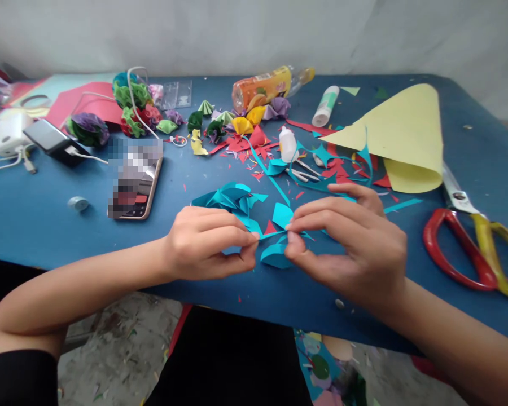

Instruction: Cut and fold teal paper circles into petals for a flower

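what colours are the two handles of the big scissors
Red and yellow, seen best in the head view.

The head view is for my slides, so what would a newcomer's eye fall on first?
Probably the big scissors at the table's right side, with one red and one yellow handle. Then the thin turquoise paper pinched between the left hand and right hand, near the middle. The orange bottle lying by the wall also stands out.
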`<action>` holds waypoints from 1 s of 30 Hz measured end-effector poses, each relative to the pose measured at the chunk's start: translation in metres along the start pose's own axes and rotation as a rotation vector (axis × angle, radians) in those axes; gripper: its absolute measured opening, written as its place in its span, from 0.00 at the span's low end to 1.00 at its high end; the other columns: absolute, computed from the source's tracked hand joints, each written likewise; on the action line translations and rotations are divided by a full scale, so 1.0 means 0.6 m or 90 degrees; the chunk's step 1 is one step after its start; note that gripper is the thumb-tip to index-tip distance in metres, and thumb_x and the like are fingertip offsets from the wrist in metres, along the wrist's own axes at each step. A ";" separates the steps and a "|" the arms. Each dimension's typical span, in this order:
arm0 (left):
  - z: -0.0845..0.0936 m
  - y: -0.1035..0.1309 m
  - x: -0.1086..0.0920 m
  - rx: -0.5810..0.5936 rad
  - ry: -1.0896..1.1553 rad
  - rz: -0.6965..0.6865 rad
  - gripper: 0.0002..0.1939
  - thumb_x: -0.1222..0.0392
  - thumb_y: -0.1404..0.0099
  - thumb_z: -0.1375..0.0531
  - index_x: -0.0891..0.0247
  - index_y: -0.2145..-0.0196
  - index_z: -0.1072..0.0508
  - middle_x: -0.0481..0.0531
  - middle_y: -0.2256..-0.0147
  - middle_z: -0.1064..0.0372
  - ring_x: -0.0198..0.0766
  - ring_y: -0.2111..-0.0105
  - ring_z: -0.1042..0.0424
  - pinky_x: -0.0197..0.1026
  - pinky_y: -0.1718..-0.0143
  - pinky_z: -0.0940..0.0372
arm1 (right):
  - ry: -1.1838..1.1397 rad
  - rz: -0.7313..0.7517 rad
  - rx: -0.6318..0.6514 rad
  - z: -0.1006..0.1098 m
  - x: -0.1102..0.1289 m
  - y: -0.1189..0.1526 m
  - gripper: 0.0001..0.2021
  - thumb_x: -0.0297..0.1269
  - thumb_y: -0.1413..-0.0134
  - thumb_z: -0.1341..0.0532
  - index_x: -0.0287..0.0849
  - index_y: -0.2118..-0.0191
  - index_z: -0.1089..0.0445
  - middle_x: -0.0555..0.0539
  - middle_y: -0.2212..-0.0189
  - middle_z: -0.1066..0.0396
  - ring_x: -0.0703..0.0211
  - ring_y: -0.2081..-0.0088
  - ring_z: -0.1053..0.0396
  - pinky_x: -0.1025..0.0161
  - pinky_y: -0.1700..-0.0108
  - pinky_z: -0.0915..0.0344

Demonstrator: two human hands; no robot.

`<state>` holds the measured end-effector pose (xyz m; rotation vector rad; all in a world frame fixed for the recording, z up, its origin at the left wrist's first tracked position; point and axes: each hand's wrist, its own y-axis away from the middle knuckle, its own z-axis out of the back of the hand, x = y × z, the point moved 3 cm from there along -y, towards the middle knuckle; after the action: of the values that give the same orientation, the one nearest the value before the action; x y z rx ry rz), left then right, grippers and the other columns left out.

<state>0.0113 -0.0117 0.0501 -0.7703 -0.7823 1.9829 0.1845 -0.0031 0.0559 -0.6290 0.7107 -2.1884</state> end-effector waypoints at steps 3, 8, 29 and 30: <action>0.007 -0.002 0.005 -0.034 0.002 0.039 0.06 0.67 0.45 0.41 0.61 0.78 0.32 0.45 0.80 0.28 0.28 0.81 0.30 0.28 0.79 0.34 | 0.028 0.010 -0.031 0.006 -0.022 -0.003 0.08 0.27 0.53 0.40 0.48 0.72 0.38 0.52 0.74 0.27 0.57 0.72 0.27 0.48 0.51 0.37; 0.010 0.000 0.020 -0.109 0.107 0.180 0.07 0.68 0.45 0.40 0.62 0.78 0.32 0.45 0.81 0.31 0.27 0.81 0.33 0.30 0.79 0.34 | 0.025 -0.051 -0.094 0.015 -0.053 -0.008 0.07 0.27 0.52 0.41 0.47 0.72 0.37 0.48 0.71 0.27 0.52 0.64 0.27 0.50 0.56 0.33; -0.033 0.018 0.045 0.038 0.631 0.556 0.17 0.60 0.51 0.30 0.66 0.64 0.28 0.51 0.72 0.27 0.32 0.74 0.28 0.30 0.78 0.31 | -0.123 -0.018 -0.009 -0.007 -0.027 0.006 0.08 0.26 0.48 0.38 0.46 0.63 0.28 0.49 0.68 0.25 0.62 0.68 0.26 0.66 0.64 0.29; -0.035 0.018 0.046 0.036 0.649 0.569 0.16 0.59 0.50 0.31 0.67 0.64 0.28 0.50 0.72 0.27 0.33 0.74 0.27 0.30 0.78 0.30 | -0.129 -0.019 -0.003 -0.009 -0.026 0.007 0.08 0.25 0.48 0.38 0.46 0.63 0.28 0.49 0.68 0.25 0.62 0.68 0.26 0.67 0.64 0.29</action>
<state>0.0096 0.0124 0.0230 -2.0933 0.2995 1.8738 0.1926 0.0082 0.0460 -0.8549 0.6031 -2.1121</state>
